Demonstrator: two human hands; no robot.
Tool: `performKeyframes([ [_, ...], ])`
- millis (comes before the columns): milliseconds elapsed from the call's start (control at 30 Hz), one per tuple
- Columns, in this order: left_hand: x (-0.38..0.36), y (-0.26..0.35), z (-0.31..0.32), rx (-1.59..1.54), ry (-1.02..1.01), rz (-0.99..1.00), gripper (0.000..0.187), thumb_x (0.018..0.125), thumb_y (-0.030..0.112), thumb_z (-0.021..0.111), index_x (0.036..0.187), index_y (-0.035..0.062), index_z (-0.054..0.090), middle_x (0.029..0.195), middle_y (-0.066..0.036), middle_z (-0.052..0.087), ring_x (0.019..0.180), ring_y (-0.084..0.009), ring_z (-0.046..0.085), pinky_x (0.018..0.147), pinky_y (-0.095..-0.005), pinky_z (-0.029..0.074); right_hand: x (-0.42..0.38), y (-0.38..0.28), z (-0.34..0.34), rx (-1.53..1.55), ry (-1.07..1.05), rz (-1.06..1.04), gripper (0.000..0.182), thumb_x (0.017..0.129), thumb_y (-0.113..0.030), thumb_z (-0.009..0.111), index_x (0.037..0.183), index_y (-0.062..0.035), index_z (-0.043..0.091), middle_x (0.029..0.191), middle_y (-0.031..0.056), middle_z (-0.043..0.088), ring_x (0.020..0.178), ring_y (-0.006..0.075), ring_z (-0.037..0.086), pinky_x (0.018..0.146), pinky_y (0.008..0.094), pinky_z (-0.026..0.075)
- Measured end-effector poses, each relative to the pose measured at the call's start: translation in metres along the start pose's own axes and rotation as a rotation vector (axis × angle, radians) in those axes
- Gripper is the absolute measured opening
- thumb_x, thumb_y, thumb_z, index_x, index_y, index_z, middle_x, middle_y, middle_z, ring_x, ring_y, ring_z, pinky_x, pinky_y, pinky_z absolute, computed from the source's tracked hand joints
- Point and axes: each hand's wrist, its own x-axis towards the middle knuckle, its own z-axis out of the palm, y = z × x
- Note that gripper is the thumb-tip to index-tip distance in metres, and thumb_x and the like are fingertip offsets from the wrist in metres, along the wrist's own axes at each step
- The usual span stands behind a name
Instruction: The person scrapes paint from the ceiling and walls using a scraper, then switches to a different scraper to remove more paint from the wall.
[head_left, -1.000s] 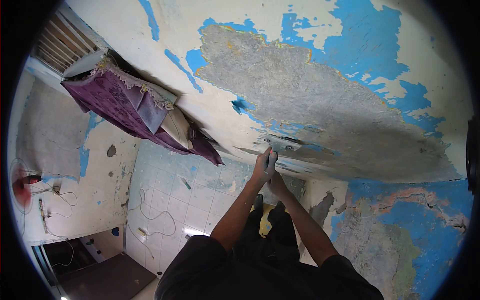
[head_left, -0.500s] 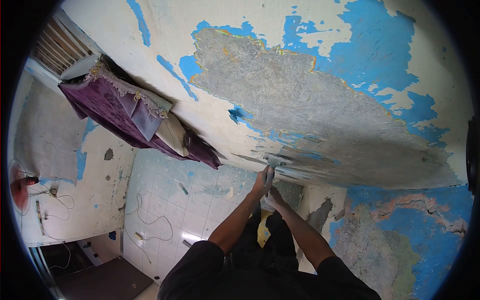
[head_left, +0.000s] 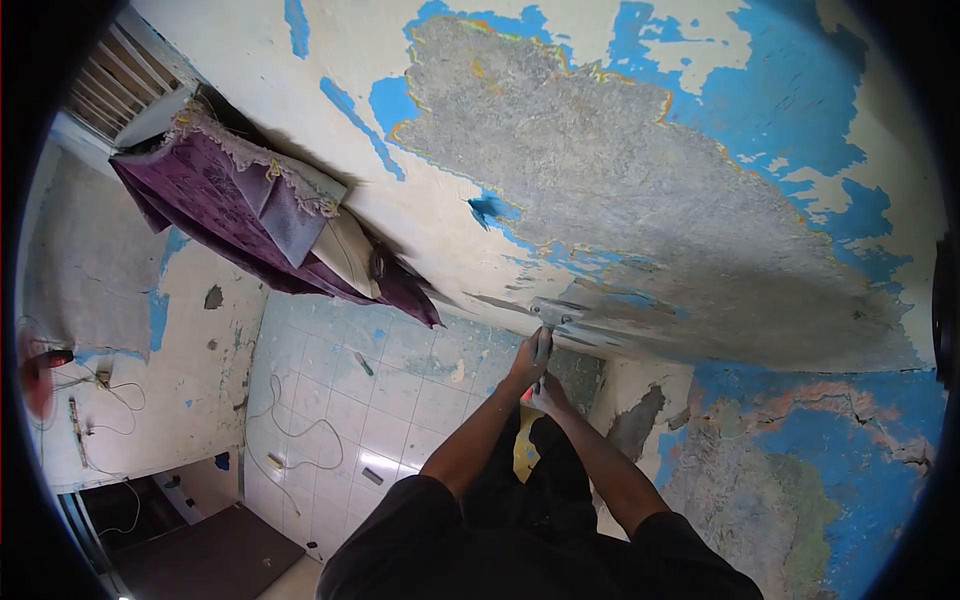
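Both hands are closed round the handle of a wall scraper, one above the other. My left hand (head_left: 533, 358) grips it just below the wide metal head. My right hand (head_left: 546, 393) holds the lower end, where a small red part of the handle shows. The scraper's head (head_left: 550, 313), with two bolts visible, lies against the lower part of the painted wall (head_left: 420, 235). Around the head are dark scraped streaks and thin strips of blue. Above it spreads a large bare grey patch (head_left: 560, 150) with ragged blue and yellow edges.
A purple cloth (head_left: 230, 210) hangs from the barred window (head_left: 120, 75) at the left. Below, the tiled floor (head_left: 395, 385) carries a loose pale cable (head_left: 325, 430) and small objects. A red fan (head_left: 38, 385) is at the far left. The right wall (head_left: 780, 440) is cracked and peeling.
The view has shifted slightly, so the wall sits higher and further right. Against the wall, the scraper head has slid a little down and left. A red handle part now shows by my right hand.
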Motion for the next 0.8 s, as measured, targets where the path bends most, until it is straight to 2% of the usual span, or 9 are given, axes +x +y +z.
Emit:
performKeyframes([
  [33,0.002,0.011,0.001,0.021,0.006,0.061,0.046,0.102,0.038,0.031,0.081,0.0002,0.048,0.06,-0.003,0.044,0.055,-0.015,0.04,0.053,-0.0321,0.036,0.004,-0.002,-0.004,-0.024,0.004,-0.051,0.052,0.082,-0.015,0.06,0.13,-0.0063,0.044,0.092,0.0218,0.064,0.084,0.0409,0.063,0.07,0.0473,0.049],
  [133,0.007,0.049,0.005,0.063,0.01,0.148,0.046,0.102,0.038,0.032,0.081,0.0002,0.048,0.061,-0.004,0.045,0.057,-0.0149,0.041,0.054,-0.0326,0.036,0.01,-0.031,-0.047,0.012,-0.011,-0.049,0.054,0.077,-0.012,0.066,0.127,-0.0051,0.046,0.097,0.0212,0.064,0.09,0.0393,0.063,0.074,0.0453,0.05],
  [233,0.003,0.058,0.017,0.004,-0.057,0.054,0.051,0.101,0.038,0.037,0.109,-0.0089,0.055,0.069,-0.018,0.056,0.066,-0.025,0.056,0.068,-0.0383,0.046,-0.002,-0.046,-0.079,0.017,0.075,-0.134,0.049,0.075,-0.009,0.068,0.121,-0.0036,0.051,0.098,0.0205,0.064,0.091,0.0355,0.064,0.076,0.0425,0.05],
  [333,-0.014,0.034,0.043,-0.129,-0.007,-0.001,0.054,0.101,0.041,0.036,0.101,-0.0094,0.057,0.065,-0.013,0.056,0.064,-0.021,0.054,0.065,-0.0356,0.045,-0.023,0.006,-0.051,0.341,0.16,-0.149,0.04,0.077,-0.008,0.066,0.115,-0.0022,0.054,0.092,0.019,0.065,0.085,0.0307,0.066,0.07,0.0403,0.049],
  [367,-0.022,0.023,0.052,-0.149,-0.018,-0.155,0.058,0.101,0.045,0.035,0.089,-0.0071,0.057,0.061,-0.005,0.051,0.061,-0.0161,0.05,0.059,-0.032,0.041,-0.034,0.011,-0.052,0.303,0.14,-0.102,0.036,0.078,-0.008,0.066,0.111,-0.0014,0.056,0.089,0.0188,0.065,0.082,0.0294,0.066,0.068,0.0397,0.048],
  [467,-0.029,-0.019,0.086,-0.398,0.048,-0.325,0.058,0.1,0.049,0.034,0.075,0.0006,0.052,0.057,0.0,0.044,0.054,-0.011,0.043,0.05,-0.0283,0.034,-0.069,0.026,-0.062,0.236,0.186,-0.021,0.024,0.08,-0.009,0.066,0.1,0.0007,0.06,0.079,0.0175,0.064,0.073,0.0252,0.065,0.062,0.0383,0.046],
  [533,-0.027,-0.005,0.095,-0.568,0.109,-0.407,0.056,0.1,0.052,0.033,0.069,0.0062,0.046,0.054,0.003,0.04,0.049,-0.0089,0.038,0.045,-0.0273,0.03,-0.088,0.038,-0.061,0.275,0.353,-0.06,0.018,0.08,-0.01,0.066,0.093,0.0016,0.061,0.07,0.0159,0.062,0.065,0.0224,0.064,0.058,0.0377,0.045],
  [633,-0.037,0.037,0.098,-0.744,0.158,-0.473,0.054,0.099,0.054,0.033,0.065,0.0125,0.04,0.052,0.005,0.035,0.043,-0.0067,0.033,0.04,-0.0258,0.025,-0.119,0.054,-0.064,0.433,0.325,0.204,0.017,0.082,-0.013,0.066,0.082,0.0024,0.061,0.06,0.0139,0.058,0.057,0.0183,0.059,0.055,0.0379,0.043],
  [800,-0.034,0.069,0.095,-0.821,0.212,-0.461,0.055,0.097,0.059,0.032,0.065,0.0147,0.037,0.051,0.006,0.032,0.039,-0.0064,0.029,0.037,-0.0246,0.023,-0.115,-0.007,-0.115,0.189,0.348,0.164,0.023,0.083,-0.018,0.066,0.078,0.0036,0.061,0.058,0.0146,0.058,0.056,0.0172,0.059,0.053,0.0383,0.043],
])
